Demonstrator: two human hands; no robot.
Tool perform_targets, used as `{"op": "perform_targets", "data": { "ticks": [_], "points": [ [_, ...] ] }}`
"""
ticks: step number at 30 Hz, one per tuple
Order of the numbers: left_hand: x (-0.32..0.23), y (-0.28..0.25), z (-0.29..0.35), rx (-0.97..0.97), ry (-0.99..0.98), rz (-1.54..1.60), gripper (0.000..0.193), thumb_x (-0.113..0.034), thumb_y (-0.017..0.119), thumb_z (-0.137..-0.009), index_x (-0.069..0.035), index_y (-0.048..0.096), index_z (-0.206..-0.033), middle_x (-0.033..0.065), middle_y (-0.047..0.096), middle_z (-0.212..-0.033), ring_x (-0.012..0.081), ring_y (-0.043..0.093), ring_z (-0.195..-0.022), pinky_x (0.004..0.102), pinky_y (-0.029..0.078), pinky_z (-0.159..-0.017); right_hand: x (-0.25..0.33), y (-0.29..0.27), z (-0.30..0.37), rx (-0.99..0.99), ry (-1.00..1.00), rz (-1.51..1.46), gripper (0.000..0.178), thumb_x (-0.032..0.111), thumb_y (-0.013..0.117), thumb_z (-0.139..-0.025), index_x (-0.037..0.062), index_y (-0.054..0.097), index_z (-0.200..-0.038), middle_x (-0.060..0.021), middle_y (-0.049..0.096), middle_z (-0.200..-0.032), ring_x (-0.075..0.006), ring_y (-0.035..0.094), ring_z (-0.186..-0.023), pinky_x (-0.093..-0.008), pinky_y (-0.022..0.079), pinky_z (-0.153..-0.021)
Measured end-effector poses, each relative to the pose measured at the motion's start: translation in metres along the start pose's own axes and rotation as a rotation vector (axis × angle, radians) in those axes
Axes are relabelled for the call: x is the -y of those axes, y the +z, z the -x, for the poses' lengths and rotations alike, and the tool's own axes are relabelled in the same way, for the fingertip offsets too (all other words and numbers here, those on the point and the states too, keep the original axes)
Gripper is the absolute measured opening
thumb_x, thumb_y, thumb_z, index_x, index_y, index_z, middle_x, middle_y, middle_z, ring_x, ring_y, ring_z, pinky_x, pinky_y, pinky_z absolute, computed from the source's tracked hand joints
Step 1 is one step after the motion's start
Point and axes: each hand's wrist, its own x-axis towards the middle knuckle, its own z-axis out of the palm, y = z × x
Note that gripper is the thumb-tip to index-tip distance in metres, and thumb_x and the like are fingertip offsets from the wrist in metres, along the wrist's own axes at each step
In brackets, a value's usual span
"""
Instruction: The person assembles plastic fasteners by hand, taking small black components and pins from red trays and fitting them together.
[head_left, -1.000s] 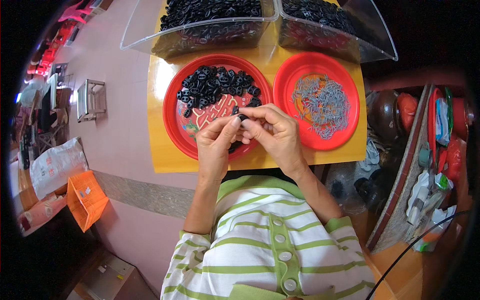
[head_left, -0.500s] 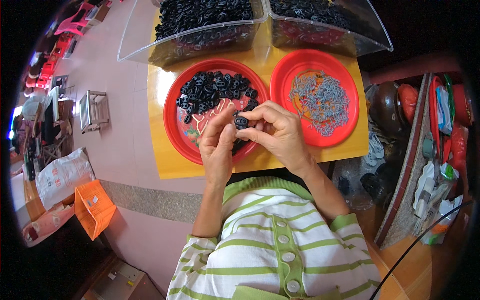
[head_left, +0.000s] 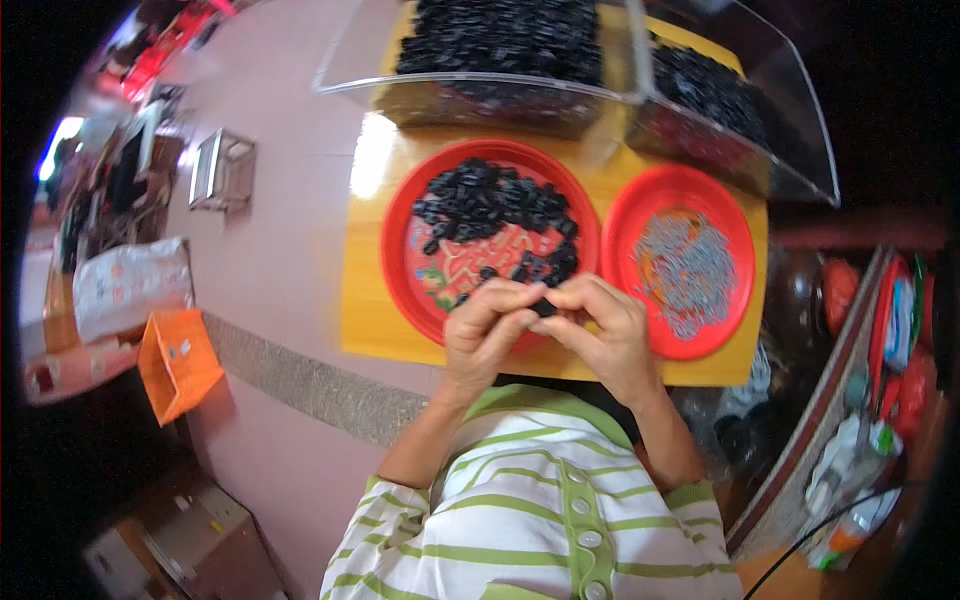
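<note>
Left hand (head_left: 482,338) and right hand (head_left: 612,335), fingertips nearly together, pinched one small black piece (head_left: 545,308) between them.
Fingers and blur mostly hid that piece. The hands overlapped a red tray (head_left: 393,250) of black pieces (head_left: 490,205); clear bins (head_left: 470,100) farther beyond were cut off; a red plate (head_left: 744,270) of grey bits (head_left: 690,270) lay to their right. Well left, a metal stool (head_left: 222,172) stood on pinkish floor (head_left: 290,220); a yellow table (head_left: 362,310) spread beneath the hands.
</note>
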Motion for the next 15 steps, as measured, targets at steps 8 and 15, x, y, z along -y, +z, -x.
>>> {"op": "perform_targets", "data": {
  "ticks": [8, 15],
  "points": [
    [-0.008, -0.005, 0.010, 0.087, 0.065, 0.011, 0.024, -0.001, 0.069, -0.077, 0.002, 0.065, -0.101, 0.0103, 0.065, -0.090, 0.0179, 0.061, -0.081, 0.0268, 0.048, -0.074, 0.002, 0.002, 0.017, 0.058, -0.025, -0.059, 0.025, 0.003, 0.073, -0.074, 0.0004, 0.059, -0.094, -0.0099, 0.061, -0.084, -0.0161, 0.060, -0.068, -0.0269, 0.049, -0.059],
    [-0.008, 0.001, 0.011, 0.075, 0.118, 0.006, 0.024, -0.003, 0.070, -0.076, 0.002, 0.066, -0.100, 0.0102, 0.066, -0.087, 0.0196, 0.061, -0.080, 0.0279, 0.048, -0.072, 0.013, -0.006, 0.016, 0.077, 0.004, -0.044, 0.023, 0.004, 0.072, -0.076, 0.0001, 0.058, -0.094, -0.0108, 0.061, -0.084, -0.0167, 0.060, -0.070, -0.0269, 0.049, -0.060]
  ]
}}
